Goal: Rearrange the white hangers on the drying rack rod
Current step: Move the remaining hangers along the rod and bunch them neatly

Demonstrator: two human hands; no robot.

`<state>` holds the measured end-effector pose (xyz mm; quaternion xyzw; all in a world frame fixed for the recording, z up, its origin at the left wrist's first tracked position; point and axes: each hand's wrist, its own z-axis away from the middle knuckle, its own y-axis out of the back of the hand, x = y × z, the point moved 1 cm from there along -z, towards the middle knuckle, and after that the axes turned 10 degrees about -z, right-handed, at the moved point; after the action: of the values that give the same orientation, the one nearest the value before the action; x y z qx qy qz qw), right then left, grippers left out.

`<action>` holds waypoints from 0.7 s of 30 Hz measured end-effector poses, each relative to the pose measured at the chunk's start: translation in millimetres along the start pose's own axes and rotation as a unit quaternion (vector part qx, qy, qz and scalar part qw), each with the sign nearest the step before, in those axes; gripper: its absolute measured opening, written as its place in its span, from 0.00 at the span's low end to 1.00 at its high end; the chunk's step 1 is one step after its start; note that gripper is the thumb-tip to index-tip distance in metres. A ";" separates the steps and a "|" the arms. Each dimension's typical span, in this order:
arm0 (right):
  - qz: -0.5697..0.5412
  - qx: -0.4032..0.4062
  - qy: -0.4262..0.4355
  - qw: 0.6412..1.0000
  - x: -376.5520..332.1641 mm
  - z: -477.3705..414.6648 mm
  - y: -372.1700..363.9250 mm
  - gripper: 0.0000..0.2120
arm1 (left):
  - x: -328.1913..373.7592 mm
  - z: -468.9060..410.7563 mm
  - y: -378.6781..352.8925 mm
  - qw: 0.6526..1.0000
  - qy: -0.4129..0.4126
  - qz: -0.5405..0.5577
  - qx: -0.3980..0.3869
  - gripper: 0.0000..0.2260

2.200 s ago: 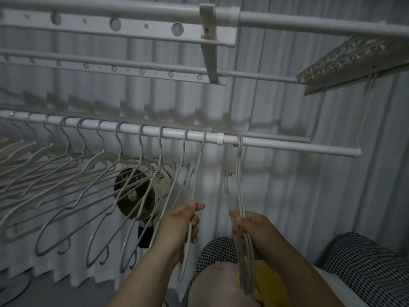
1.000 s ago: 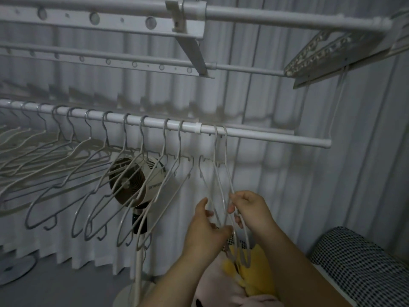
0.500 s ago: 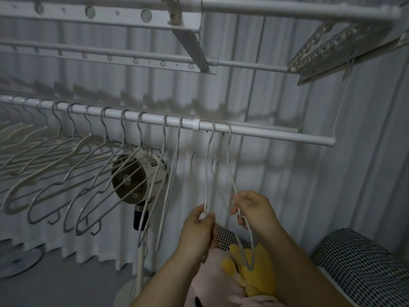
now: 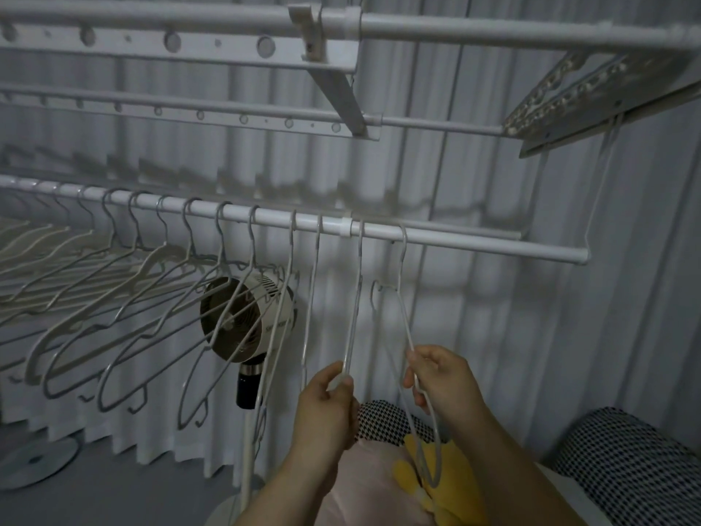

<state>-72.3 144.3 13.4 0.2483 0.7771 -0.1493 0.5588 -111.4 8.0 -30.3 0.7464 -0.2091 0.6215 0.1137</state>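
Note:
A white rod (image 4: 474, 241) crosses the view with several white hangers (image 4: 159, 294) hooked along its left half. Two more hang right of the rod's white collar. My left hand (image 4: 328, 408) pinches the lower end of the nearer hanger (image 4: 356, 298). My right hand (image 4: 440, 377) grips the wire of the rightmost hanger (image 4: 403, 313), whose loop drops below my fingers. The two held hangers are spread apart at the rod.
A standing fan (image 4: 246, 324) sits behind the hangers, its pole running to the floor. Upper rack bars (image 4: 493, 34) pass overhead. White curtains (image 4: 607, 336) fill the back. Checked cushions (image 4: 626, 461) and a pink and yellow soft toy (image 4: 383, 484) lie below my hands.
The two held hangers have spread further apart on the rod. My right hand slid its hanger to the right, and the view has shifted slightly.

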 end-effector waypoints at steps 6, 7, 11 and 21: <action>-0.012 0.019 0.008 1.000 3.8 1.1 -0.5 0.13 | 0.3 -7.3 0.7 0.999 0.011 0.013 0.046 0.10; -0.010 0.022 0.012 1.000 4.5 1.4 -0.5 0.13 | 0.0 -7.7 0.6 0.999 0.009 0.014 0.050 0.09; 0.003 0.027 0.023 0.999 6.8 0.2 -4.2 0.14 | -1.5 -9.4 2.1 0.998 0.010 0.012 0.062 0.09; 0.011 0.012 0.018 1.000 5.6 -4.5 -20.9 0.12 | -3.2 -11.8 3.3 0.999 0.010 -0.016 0.036 0.09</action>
<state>-88.8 130.5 8.7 0.2666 0.7824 -0.1481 0.5430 -123.8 10.6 -31.3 0.7470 -0.1740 0.6340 0.0989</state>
